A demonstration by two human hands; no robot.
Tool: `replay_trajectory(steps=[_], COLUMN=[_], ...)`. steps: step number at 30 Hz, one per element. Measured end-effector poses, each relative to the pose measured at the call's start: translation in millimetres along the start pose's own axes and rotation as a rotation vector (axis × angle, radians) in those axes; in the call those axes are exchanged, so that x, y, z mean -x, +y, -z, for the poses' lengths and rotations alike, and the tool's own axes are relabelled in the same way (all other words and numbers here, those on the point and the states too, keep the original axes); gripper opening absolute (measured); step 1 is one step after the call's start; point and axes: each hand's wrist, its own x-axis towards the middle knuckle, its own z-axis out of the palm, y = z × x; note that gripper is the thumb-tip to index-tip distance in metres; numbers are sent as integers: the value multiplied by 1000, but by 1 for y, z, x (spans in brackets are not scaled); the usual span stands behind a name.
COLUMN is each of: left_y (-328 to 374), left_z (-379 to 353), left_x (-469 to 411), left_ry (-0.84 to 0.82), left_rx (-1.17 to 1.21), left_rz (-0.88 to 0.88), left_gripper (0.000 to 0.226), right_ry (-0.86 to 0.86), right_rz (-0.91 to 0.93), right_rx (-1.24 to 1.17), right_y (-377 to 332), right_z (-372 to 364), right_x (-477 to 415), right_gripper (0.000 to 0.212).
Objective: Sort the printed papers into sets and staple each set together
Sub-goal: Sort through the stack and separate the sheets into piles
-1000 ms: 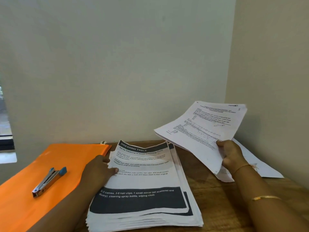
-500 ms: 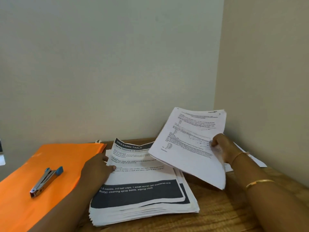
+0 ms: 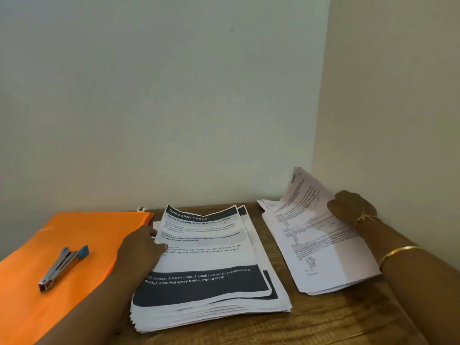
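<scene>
On the wooden worktop [image 3: 323, 319], tucked into the corner of two walls, the printed papers are lying in two lots. A tall stack [image 3: 206, 257] headed "DRESSING TABLE" is sitting in the middle. A smaller pile [image 3: 311, 250] of plain text pages is lying just beside it on the right. The stapler [image 3: 63, 267] is resting on the orange folder [image 3: 87, 232], well apart at the left.

The likeliest trouble, as I am judging it, is coming from the smaller pile. It is lying skewed, with its lower edges fanning out. The lifted sheets [image 3: 303, 192] are bowing upward, so they may land crooked when released, and a staple could then miss the lowest pages. The tall stack is also fanning at its near corner, where pulling one page may drag others along.

The right hand [image 3: 351, 207] is reaching in from the right, wrist raised, its grip clamping the far edge of the lifted sheets. The left hand [image 3: 142, 247] is lying across the tall stack's left edge. Its grip is looking relaxed and apart, with the thumb resting on the top page rather than pinching it.
</scene>
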Motion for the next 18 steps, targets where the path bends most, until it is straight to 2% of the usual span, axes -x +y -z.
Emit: replay_trajectory(steps=[10,11,15,18], left_y=[-5,-5,-5,-5], left_z=[-3,-3,-2,-2], left_x=[-6,-6,-5,-2], left_ry=[7,9,21,39], left_rx=[-23,-19,-16,26], left_rz=[-23,-27,-41,-124], left_gripper=[52,54,62,56], right_ry=[-165,-175,-173,-194], right_rz=[87,103,145,139], right_rx=[209,257,377,462], right_y=[19,23,33,29], right_z=[-25,-29,-47,-51], right_x=[5,5,7,7], right_gripper=[16,22,70,81])
